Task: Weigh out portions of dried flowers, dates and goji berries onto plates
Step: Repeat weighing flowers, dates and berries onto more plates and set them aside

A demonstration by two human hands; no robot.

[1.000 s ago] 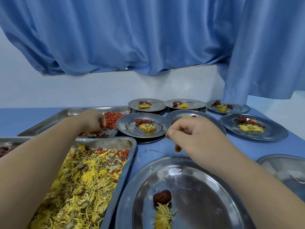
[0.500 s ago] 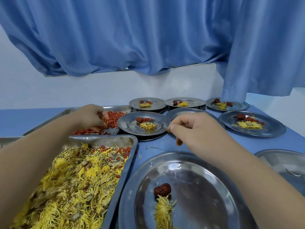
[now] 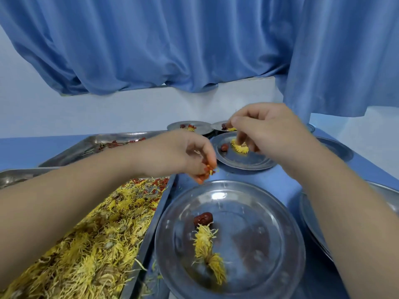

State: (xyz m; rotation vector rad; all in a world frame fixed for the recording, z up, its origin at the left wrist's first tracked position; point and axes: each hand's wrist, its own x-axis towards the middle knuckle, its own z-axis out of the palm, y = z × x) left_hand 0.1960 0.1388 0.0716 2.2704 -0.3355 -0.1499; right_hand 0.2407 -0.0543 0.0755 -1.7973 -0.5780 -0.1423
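Note:
A round steel plate lies nearest me with one dark red date and a tuft of yellow dried flowers on it. My left hand hovers just beyond its far rim, fingers pinched around a clump of red goji berries. My right hand is over a farther plate that holds a date and a yellow flower; its fingertips touch that flower. Whether they grip it is unclear.
A long steel tray of yellow dried flowers fills the lower left. Behind it is a tray of goji berries. More filled plates stand at the back, and stacked plates lie at the right edge. Blue curtains hang beyond the table.
My left hand has left the goji tray and come right with berries, toward the near plate. My right hand has moved away to the farther plate. The camera has tilted down.

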